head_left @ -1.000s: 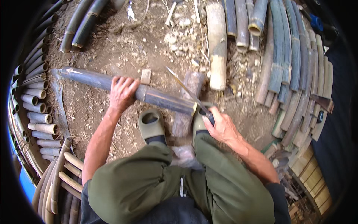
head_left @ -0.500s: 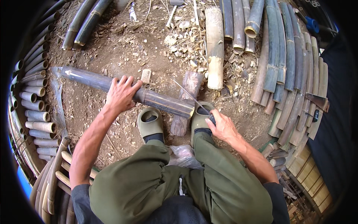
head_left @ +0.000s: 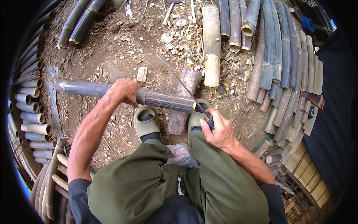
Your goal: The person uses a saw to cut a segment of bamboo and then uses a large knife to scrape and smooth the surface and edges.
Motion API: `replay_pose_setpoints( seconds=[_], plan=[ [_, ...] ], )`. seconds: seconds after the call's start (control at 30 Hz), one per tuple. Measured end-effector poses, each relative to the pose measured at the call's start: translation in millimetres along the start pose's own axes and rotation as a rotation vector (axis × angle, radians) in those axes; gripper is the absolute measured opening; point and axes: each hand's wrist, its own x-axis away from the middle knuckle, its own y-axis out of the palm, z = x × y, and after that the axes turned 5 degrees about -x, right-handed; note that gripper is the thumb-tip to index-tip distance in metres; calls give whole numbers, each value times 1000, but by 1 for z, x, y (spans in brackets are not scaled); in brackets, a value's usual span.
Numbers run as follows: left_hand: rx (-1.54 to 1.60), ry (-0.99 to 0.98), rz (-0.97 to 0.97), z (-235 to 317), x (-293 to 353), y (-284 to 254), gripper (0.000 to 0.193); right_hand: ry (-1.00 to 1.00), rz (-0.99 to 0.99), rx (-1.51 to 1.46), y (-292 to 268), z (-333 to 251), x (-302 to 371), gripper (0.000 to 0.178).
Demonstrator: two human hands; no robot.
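Centrally, a dark bamboo pole (head_left: 112,91) lies level across the dirt ground (head_left: 112,52), its right end resting on a short wooden block (head_left: 182,100) that stands crosswise beneath it. The left hand (head_left: 125,91) grips the pole from above near its middle, fingers (head_left: 128,100) wrapped down round its near side and clamped on it. The right hand (head_left: 218,128) sits just past the pole's right end, fingers closed tight on the dark handle of a long thin blade (head_left: 179,84); the blade slants up and to the left from the handle, crossing above the pole's end and the block. How the edge meets the pole cannot be told.

Two feet in pale green clogs stand just on the near side of the pole: the left clog (head_left: 146,121) below its middle, the right clog (head_left: 197,117) below its right end, close beside the block. Olive-green trousers (head_left: 149,183) fill the view below them.

Beyond the pole lies a thick pale bamboo section (head_left: 211,44) amid wood chips (head_left: 179,41). To the pole's right, split bamboo staves (head_left: 283,74) lie in a fanned pile; to its left, cut bamboo tubes (head_left: 30,119) are stacked with open ends showing.
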Motion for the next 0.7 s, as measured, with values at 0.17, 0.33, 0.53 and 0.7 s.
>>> replay_pose_setpoints(
  seconds=[0.17,0.33,0.53,0.7],
  plan=[
    [-47,-43,15,3,3,2,51,143,-201,350,21,55,9,28],
    [-11,-96,-11,-1,7,12,52,68,-47,-27,11,6,-18,29],
    [-21,-80,125,-1,12,16,52,136,-143,129,20,52,-5,32],
    [-17,-69,261,1,19,27,43,-27,-14,-94,16,12,-17,32]
  ],
)
